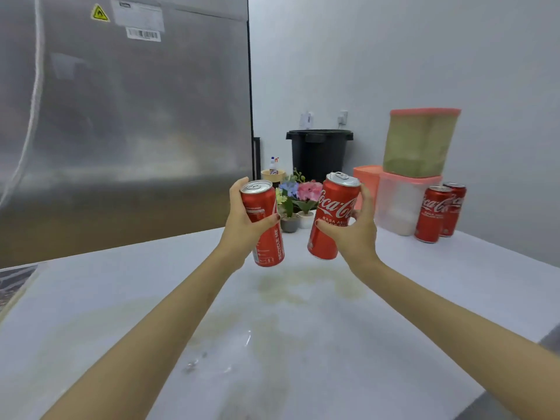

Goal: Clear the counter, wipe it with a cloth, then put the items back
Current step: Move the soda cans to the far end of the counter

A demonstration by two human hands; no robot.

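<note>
Above the counter point(121, 298), left grip point(239, 225) wraps one red can point(269, 247), right grip point(357, 231) wraps a second can point(333, 204), both off the surface. Behind them: potted flowers point(298, 204), stacked pink-lidded tubs point(419, 144), two more cans point(439, 212) far right; yellowish stain point(303, 286) below

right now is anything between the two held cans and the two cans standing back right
Nothing visible on the counter in front of the standing cans. The stacked containers sit just left of them, so the held cans are probably best brought in from the front.
</note>
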